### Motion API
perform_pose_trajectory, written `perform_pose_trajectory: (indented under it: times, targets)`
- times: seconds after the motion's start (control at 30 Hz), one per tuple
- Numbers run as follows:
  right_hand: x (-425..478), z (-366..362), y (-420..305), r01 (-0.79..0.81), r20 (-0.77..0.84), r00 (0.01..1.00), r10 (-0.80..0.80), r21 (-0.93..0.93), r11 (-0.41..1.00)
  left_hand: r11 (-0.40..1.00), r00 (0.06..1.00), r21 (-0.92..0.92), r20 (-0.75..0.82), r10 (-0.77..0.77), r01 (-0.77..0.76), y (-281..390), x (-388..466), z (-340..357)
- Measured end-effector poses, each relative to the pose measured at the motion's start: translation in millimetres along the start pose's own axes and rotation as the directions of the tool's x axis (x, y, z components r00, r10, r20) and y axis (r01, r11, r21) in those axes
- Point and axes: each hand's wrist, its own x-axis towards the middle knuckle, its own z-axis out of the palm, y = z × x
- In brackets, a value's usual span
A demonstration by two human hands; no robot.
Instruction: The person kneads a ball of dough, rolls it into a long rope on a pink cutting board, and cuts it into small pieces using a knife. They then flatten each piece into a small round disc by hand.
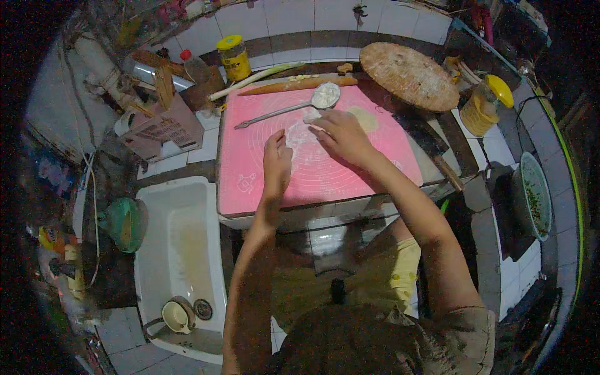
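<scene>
A pink silicone pastry mat [243, 154], dusted with white flour [300, 136], lies before me. My left hand [277, 161] is above its left half, thumb and fingers apart, with nothing seen in it. Farther right, my right hand [344, 136] reaches in with bent fingers. Its fingertips are at a small whitish lump, probably dough [310, 115]; whether they grip it is hidden. Beyond the right hand lies a flat round dough wrapper [363, 119]. A metal ladle [326, 96] full of flour rests behind the hands, its handle pointing left. Along the back edge is a wooden rolling pin [295, 86].
A cleaver [433, 150] lies right of the mat, below a floured round board [408, 76]. Yellow-lidded jars [234, 61] stand behind and right. At left are a chopstick box [164, 122] and a white sink [187, 225] holding a small pot [178, 315]. A bowl of chopped greens [534, 197] stands far right.
</scene>
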Motion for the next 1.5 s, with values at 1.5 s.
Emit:
perform_pose_trajectory:
  times: [1.5]
  targets:
    - [-11.5, 49.8, -33.3, -0.049, 0.264, 0.964, 0.027, 0.076, 0.996, 0.794, 0.966, 0.552, 0.102, 0.239, -0.255, 15.9, -7.2, -1.4]
